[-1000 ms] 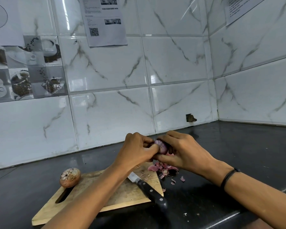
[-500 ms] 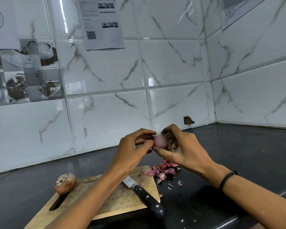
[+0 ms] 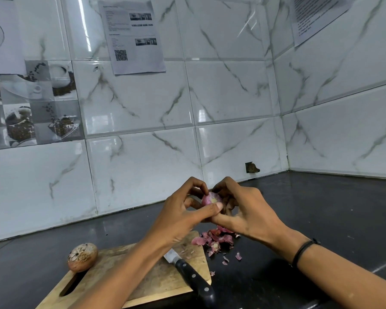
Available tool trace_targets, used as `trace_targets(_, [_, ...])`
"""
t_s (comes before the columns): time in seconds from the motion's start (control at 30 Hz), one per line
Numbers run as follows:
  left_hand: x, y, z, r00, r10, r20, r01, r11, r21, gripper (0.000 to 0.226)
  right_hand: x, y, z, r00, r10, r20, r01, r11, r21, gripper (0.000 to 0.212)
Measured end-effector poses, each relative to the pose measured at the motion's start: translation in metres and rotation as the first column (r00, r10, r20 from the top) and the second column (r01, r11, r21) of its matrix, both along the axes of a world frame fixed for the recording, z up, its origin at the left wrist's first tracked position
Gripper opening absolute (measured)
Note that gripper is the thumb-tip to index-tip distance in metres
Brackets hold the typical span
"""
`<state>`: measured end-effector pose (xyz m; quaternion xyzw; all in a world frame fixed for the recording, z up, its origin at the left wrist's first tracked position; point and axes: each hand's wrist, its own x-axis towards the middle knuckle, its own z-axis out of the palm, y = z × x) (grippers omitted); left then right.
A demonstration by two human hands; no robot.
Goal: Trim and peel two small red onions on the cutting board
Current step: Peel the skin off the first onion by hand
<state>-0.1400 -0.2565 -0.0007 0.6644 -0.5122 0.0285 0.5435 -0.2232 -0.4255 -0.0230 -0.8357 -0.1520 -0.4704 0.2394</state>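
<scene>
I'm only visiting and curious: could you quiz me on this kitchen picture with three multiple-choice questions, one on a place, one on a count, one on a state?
1. Where does the knife lie?
A) on the cutting board
B) in a sink
C) hanging on the wall

2. How many onions are in view?
A) one
B) two
C) four

3. What state is the onion on the board in?
A) sliced
B) peeled
C) unpeeled, in dry skin

Answers:
1 A: its blade lies on the wood.
2 B: the left hand and right hand hold a pink onion, and another sits on the board.
3 C: brown flaky skin covers it.
</scene>
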Motion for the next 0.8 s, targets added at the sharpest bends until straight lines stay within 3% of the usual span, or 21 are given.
trace_targets(0.13, [0.0036,-0.0031,-0.0009,0.997,0.020,-0.069,-0.023,0.999,-0.036,0.028,0.0009,0.0021,0.0003,1.000,-0.007,-0.012,0.007,1.000,-0.012,0.048])
trace_targets(0.43, [0.0021,-0.0041,0.0001,0.987,0.064,-0.145,-0.081,0.990,-0.113,0.021,-0.0005,0.0064,-0.0010,0.998,0.042,-0.039,-0.037,0.991,0.132,0.040])
trace_targets(0.63, [0.0058,-0.0022,-0.0011,0.990,0.044,-0.137,-0.054,0.996,-0.071,0.022,-0.0018,0.0043,0.0002,0.999,0.012,-0.048,-0.006,0.993,0.117,0.042])
trace_targets(0.8, [0.0065,0.0008,-0.0005,0.993,0.102,-0.054,-0.106,0.992,-0.064,0.037,0.0005,0.0026,-0.0010,0.999,0.018,-0.046,-0.012,0.992,0.126,0.045])
